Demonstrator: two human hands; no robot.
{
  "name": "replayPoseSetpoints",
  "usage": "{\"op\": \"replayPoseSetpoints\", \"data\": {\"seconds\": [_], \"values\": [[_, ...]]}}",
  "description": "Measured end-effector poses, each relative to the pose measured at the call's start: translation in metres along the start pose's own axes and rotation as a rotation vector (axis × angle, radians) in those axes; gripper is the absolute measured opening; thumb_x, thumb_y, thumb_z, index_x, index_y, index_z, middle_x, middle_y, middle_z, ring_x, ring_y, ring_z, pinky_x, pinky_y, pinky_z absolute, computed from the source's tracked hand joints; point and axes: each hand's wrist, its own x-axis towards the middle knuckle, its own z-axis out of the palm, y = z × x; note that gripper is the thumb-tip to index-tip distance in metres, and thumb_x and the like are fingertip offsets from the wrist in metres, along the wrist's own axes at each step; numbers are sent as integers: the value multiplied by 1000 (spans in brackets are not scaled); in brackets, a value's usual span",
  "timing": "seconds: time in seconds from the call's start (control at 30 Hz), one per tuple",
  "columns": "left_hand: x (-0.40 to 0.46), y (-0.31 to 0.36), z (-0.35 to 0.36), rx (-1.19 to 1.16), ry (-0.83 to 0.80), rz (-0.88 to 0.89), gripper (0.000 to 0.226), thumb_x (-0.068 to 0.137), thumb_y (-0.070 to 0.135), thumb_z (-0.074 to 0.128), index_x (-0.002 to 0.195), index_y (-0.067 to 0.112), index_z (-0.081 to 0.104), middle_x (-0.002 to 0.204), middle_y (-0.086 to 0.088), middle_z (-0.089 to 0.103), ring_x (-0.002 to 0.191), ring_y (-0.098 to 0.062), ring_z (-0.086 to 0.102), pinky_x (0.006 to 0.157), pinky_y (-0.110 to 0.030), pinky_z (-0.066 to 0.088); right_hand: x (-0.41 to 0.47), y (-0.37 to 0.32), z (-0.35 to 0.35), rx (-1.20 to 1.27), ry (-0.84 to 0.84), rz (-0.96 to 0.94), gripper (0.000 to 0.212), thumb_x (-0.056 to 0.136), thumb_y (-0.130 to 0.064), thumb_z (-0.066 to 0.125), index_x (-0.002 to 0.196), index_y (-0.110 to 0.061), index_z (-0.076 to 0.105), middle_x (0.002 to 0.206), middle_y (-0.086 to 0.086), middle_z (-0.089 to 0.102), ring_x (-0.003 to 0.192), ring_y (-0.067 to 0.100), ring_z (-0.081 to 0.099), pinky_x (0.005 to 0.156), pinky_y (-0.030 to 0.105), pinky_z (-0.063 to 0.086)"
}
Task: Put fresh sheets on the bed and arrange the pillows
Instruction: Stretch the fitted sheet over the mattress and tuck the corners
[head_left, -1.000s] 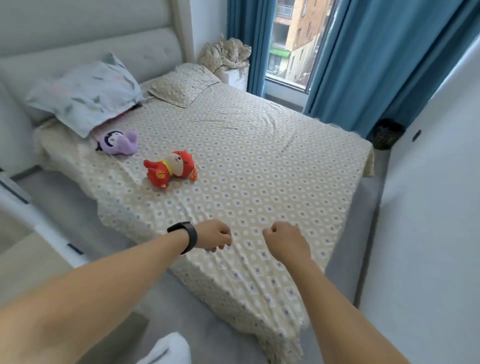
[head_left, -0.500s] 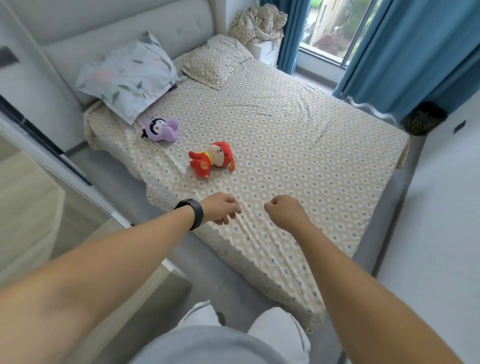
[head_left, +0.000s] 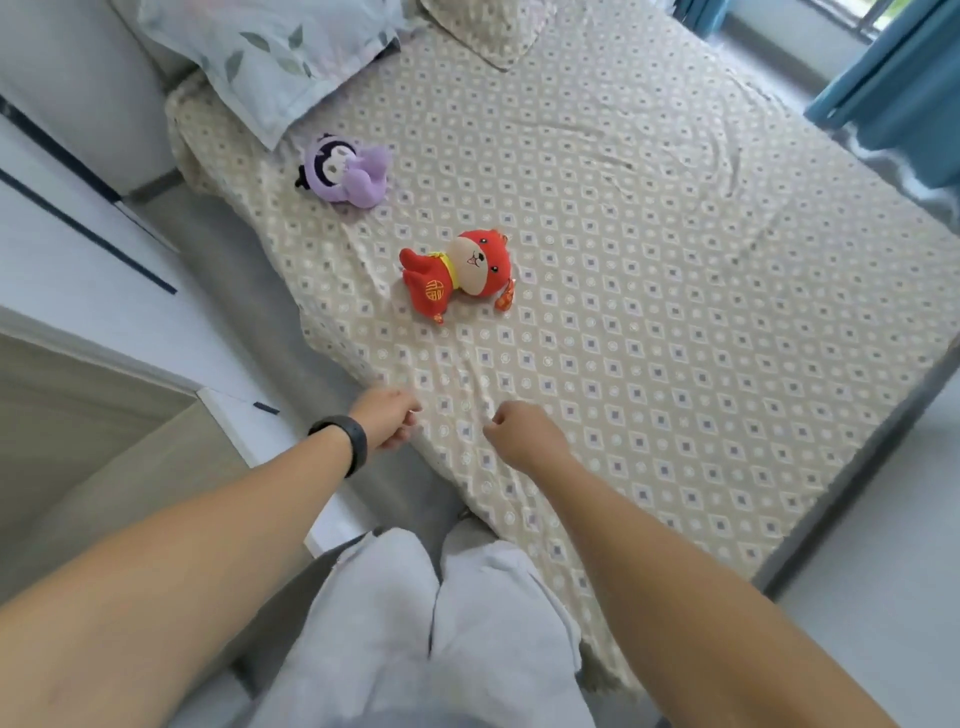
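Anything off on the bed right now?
Two plush toys, red and purple, lie on the sheet in the way of changing it. The sheet shows creases near the window side and bunches at the near corner, by both hands.

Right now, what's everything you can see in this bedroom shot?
sheet: one, beige with diamond print, spread over the bed
floral pillow: one, pale blue-white, at the head, left
patterned pillow: one, beige, at the head, right of it
purple plush toy: one, below the floral pillow
red plush toy: one, mid-bed
curtain: blue, top right
left hand: wristband on wrist, fingers curled at the sheet's near edge
right hand: fingers curled on the sheet
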Motion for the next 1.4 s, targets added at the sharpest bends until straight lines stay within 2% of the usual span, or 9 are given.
{"op": "replayPoseSetpoints", "data": {"seconds": [0.17, 0.4, 0.57, 0.63, 0.77, 0.9, 0.97, 1.1, 1.4], "values": [[87, -34, 24, -93, 50, -173, 15, 99, 13, 52, 88, 11, 62, 71, -3, 56, 50, -18, 47, 42, -22, 34, 90, 22, 60, -65, -135, 47, 15, 92, -25, 45, 85, -15, 52, 72, 2, 56, 59, 22, 56, 53, 29, 41], [202, -71, 72, -23, 33, -297, 11, 97, 19, 49, 104, 13, 54, 87, -6, 55, 65, -21, 54, 50, -29, 46, 193, 60, 135, -55, -137, 80, 41, 92, -60, 53, 100, -20, 56, 87, -2, 64, 85, 24, 62, 65, 35, 45], [277, -88, 79, -50, 172, -364, 46, 94, 32, 54, 134, 18, 38, 104, -7, 58, 82, -24, 61, 57, -33, 53, 227, 76, 210, -78, -218, 7, 42, 91, -56, 57, 113, -20, 55, 105, -1, 62, 99, 27, 62, 73, 36, 46], [301, -91, 77, -88, 241, -388, 43, 92, 29, 54, 130, 20, 38, 120, -8, 57, 93, -30, 64, 57, -39, 57, 229, 80, 233, -67, -247, -23, 39, 90, -51, 62, 112, -20, 51, 113, 0, 59, 104, 28, 60, 72, 36, 43], [325, -93, 74, -189, 415, -445, 27, 102, 21, 48, 125, 18, 35, 117, -3, 50, 89, -31, 62, 81, -49, 60, 225, 84, 259, -194, -171, -152, 34, 95, -33, 64, 119, -15, 48, 123, 5, 52, 114, 30, 52, 76, 38, 42], [331, -112, 69, -236, 337, -514, 28, 100, 30, 58, 112, 5, 62, 87, -9, 69, 74, -23, 69, 44, -30, 57, 223, 85, 261, -310, -103, -210, 19, 92, -6, 53, 110, -12, 54, 111, 8, 56, 105, 32, 56, 75, 40, 43], [331, -120, 65, -157, 332, -480, 35, 100, 35, 59, 99, 1, 65, 76, -8, 66, 61, -19, 64, 44, -27, 53, 225, 82, 259, -323, -108, -230, 20, 92, -4, 48, 109, -11, 56, 109, 8, 57, 104, 32, 56, 73, 39, 43], [331, -123, 59, -87, 321, -489, 37, 102, 40, 53, 103, 5, 64, 68, -6, 63, 48, -16, 55, 33, -17, 40, 227, 74, 257, -362, -134, -228, 25, 94, -4, 43, 115, -9, 55, 115, 9, 58, 111, 31, 54, 75, 37, 41], [316, -122, 47, 51, 193, -477, 22, 101, 27, 56, 104, 6, 64, 76, -7, 63, 56, -17, 60, 36, -20, 43, 218, 77, 251, -260, -304, -171, 21, 103, -18, 38, 117, -11, 52, 119, 8, 55, 115, 32, 52, 78, 40, 40]]}}
